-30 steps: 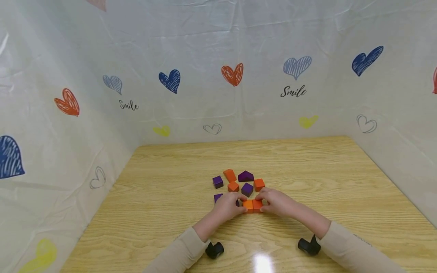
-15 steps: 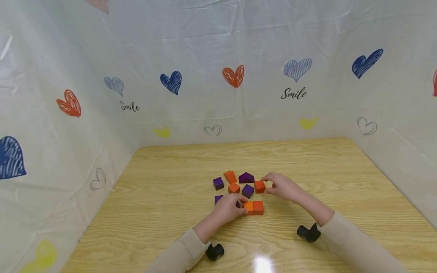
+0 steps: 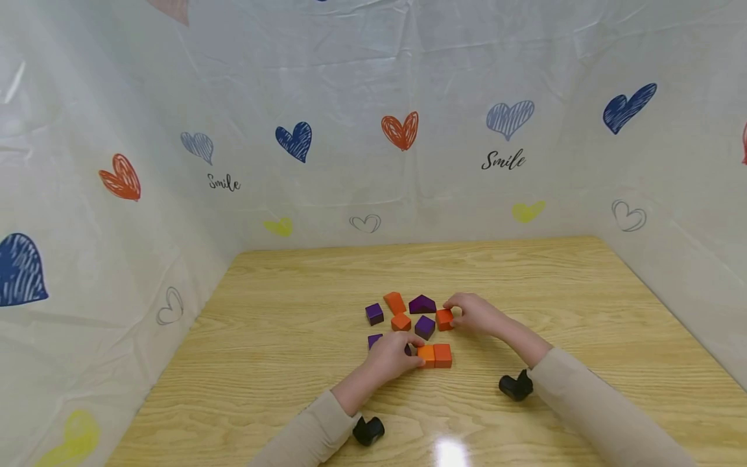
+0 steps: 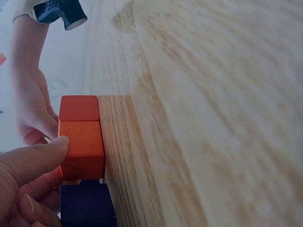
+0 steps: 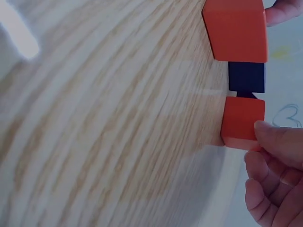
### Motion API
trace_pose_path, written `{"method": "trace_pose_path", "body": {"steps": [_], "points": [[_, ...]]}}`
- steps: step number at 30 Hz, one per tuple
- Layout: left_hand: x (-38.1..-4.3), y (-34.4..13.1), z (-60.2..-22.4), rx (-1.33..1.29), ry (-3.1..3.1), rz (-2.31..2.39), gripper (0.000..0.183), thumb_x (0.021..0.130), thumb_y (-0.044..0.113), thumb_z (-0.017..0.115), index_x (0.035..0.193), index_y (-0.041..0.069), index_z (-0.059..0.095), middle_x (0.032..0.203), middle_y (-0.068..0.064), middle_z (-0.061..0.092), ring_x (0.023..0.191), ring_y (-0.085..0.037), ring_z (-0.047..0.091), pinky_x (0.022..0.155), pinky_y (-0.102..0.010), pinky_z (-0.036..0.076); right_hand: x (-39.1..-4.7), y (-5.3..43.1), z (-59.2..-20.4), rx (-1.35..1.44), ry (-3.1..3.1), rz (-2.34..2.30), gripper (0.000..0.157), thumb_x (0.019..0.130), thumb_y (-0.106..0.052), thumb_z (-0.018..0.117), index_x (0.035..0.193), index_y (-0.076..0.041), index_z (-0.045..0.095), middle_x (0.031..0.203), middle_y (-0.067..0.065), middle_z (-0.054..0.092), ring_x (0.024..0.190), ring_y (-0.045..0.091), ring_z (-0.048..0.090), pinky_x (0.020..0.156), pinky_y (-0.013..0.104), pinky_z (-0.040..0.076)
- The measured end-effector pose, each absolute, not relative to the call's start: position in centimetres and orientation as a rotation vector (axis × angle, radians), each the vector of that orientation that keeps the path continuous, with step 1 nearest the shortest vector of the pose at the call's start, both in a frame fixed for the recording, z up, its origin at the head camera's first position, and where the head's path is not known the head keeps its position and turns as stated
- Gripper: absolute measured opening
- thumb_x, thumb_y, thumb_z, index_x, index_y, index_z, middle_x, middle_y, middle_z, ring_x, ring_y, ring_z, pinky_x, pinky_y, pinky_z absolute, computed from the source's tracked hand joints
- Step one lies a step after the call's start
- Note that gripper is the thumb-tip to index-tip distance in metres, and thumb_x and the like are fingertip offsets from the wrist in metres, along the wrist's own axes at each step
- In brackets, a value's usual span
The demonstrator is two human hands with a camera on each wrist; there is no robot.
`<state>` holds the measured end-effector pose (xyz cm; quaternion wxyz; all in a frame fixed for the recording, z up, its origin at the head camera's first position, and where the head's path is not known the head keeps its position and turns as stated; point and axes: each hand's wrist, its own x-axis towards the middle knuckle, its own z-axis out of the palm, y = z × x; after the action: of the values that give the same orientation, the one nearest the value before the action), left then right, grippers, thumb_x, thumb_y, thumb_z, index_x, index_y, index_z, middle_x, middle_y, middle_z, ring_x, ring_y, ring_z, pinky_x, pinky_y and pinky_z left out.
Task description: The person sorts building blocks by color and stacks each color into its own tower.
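My left hand [image 3: 393, 353] pinches an orange block [image 3: 426, 356] between thumb and fingers. Flush against its right side stands a red-orange block [image 3: 443, 355]. Behind that pair, my right hand [image 3: 475, 316] has thumb and fingers on another red-orange cube [image 3: 445, 319]. The right wrist view shows the thumb on the near face of this cube [image 5: 243, 122], which rests on the table. In the left wrist view the thumb lies against the orange block [image 4: 83, 146], and a dark purple block [image 4: 87, 204] sits by the curled fingers. My left hand partly covers purple blocks in the head view.
Behind the hands lie a purple cube [image 3: 425, 327], an orange block [image 3: 401, 322], an orange wedge [image 3: 394, 303], a purple peaked block [image 3: 423, 304] and a purple cube [image 3: 375, 314]. A heart-printed sheet [image 3: 327, 181] rises beyond the wooden table [image 3: 280, 279].
My right hand has left the red-orange block of the front pair, moved back and closed its fingers on the cube behind. My left hand has stayed on the orange block.
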<state>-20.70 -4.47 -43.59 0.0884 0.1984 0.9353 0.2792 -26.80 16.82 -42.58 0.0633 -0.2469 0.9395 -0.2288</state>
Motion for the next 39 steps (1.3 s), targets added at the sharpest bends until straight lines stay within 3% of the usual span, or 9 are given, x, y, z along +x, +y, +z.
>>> {"method": "trace_pose_path", "body": {"steps": [32,39], "points": [[-20.7,-4.4,-43.7,0.548,2.764,0.844,0.028,0.078,0.023,0.073,0.105,0.016,0.07,0.078,0.008,0.06,0.057,-0.007,0.043,0.052,-0.019,0.034,-26.9,17.7,-42.7,-0.888,2.786,-0.699,0.025,0.081,-0.009,0.067,0.103,0.003,0.064,0.103,0.015,0.064,0.092,0.028,0.059,0.079,0.039,0.049],[-20.8,-4.4,-43.6,0.549,2.767,0.845,0.028,0.078,0.023,0.073,0.104,0.016,0.07,0.087,0.006,0.064,0.058,-0.007,0.044,0.053,-0.02,0.035,-26.1,17.8,-42.2,-0.964,2.859,-0.716,0.025,0.08,-0.011,0.068,0.101,0.002,0.065,0.099,0.013,0.065,0.086,0.025,0.061,0.075,0.035,0.05]]}}
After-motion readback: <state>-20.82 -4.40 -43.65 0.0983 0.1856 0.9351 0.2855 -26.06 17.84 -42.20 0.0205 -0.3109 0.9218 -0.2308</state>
